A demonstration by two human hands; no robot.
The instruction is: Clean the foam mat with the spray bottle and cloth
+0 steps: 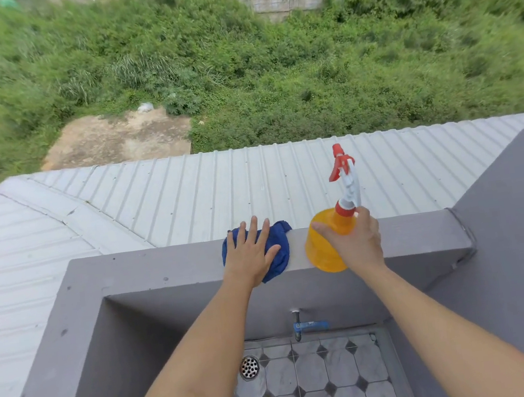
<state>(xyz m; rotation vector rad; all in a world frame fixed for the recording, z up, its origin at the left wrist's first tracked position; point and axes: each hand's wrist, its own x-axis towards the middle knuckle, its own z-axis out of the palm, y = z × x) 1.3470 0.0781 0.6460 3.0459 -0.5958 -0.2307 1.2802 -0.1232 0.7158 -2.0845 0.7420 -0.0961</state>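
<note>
light: bright, even daylight | shadows: soft, faint | glare: mild on metal roof | blur: smeared greenery toward edges | distortion: wide-angle bending at borders

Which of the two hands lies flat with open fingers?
The left hand, spread flat on the blue cloth; the right hand instead wraps the orange spray bottle.

blue cloth, orange spray bottle
</note>
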